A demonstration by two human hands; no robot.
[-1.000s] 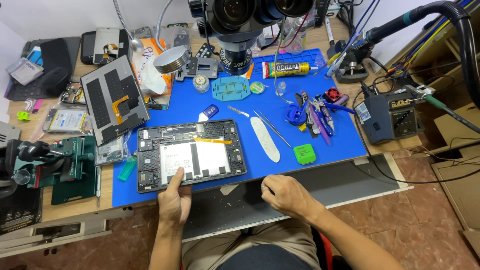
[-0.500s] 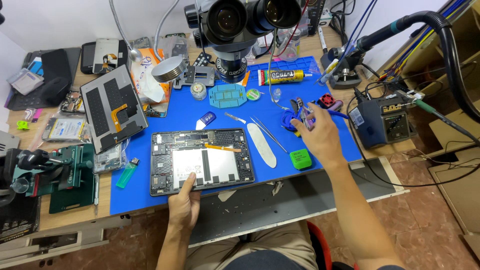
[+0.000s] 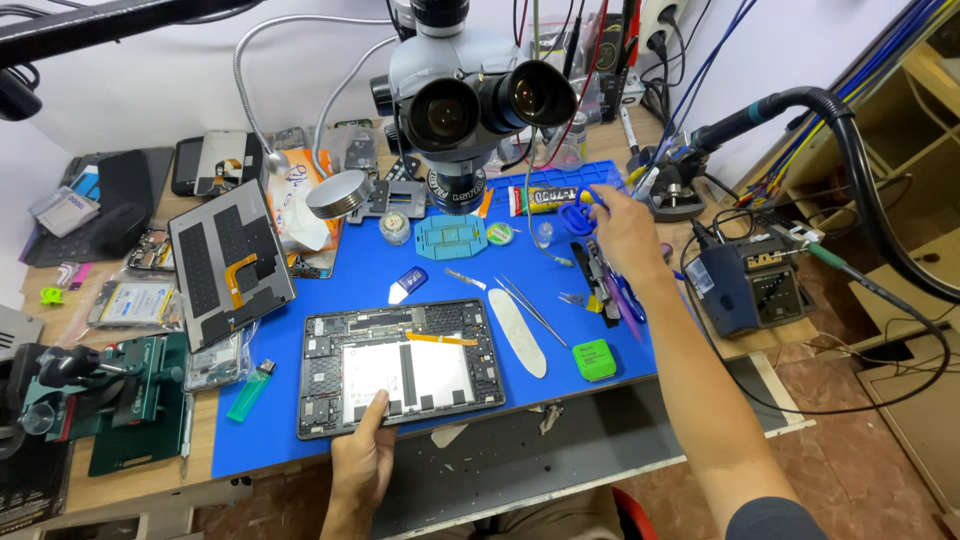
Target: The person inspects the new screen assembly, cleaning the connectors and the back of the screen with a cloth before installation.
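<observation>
On the blue mat, the left hand still pins the opened tablet, thumb flat on it; the right hand has moved on from the tool pile to the blue-handled scissors, fingers spread, gripping nothing.

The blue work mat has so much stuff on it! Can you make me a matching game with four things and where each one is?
Things:
1. opened tablet
2. green lighter
3. microscope
4. small green box

Places:
A. at the mat's left edge, beside the green vise
B. under the left hand's thumb, at the near edge of the mat
C. near the right forearm, on the mat's right side
D. hanging over the far part of the mat

Pairs: 1-B, 2-A, 3-D, 4-C
</observation>
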